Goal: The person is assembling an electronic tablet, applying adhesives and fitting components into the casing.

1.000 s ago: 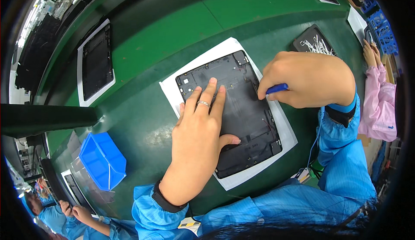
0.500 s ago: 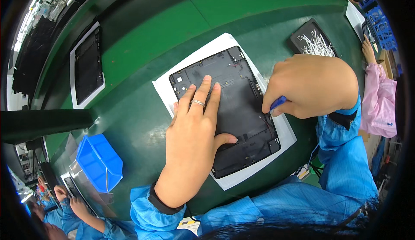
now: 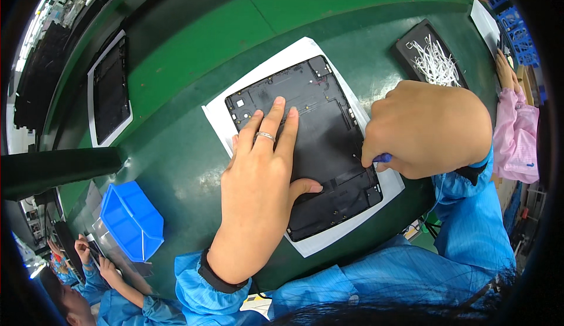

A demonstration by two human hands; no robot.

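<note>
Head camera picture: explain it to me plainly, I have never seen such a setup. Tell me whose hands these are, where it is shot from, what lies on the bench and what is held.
The picture comes from a fisheye camera on a person's head, looking down, so straight edges bend. Both bare hands belong to that person, in blue sleeves. The left hand lies flat on a black flat panel, which rests on a white sheet on the green bench. The right hand is closed on a blue tool, its tip at the panel's right edge. Nearby are a blue bin, a second dark panel at left and a black tray of white strips. Other people's hands show at the edges.
</note>
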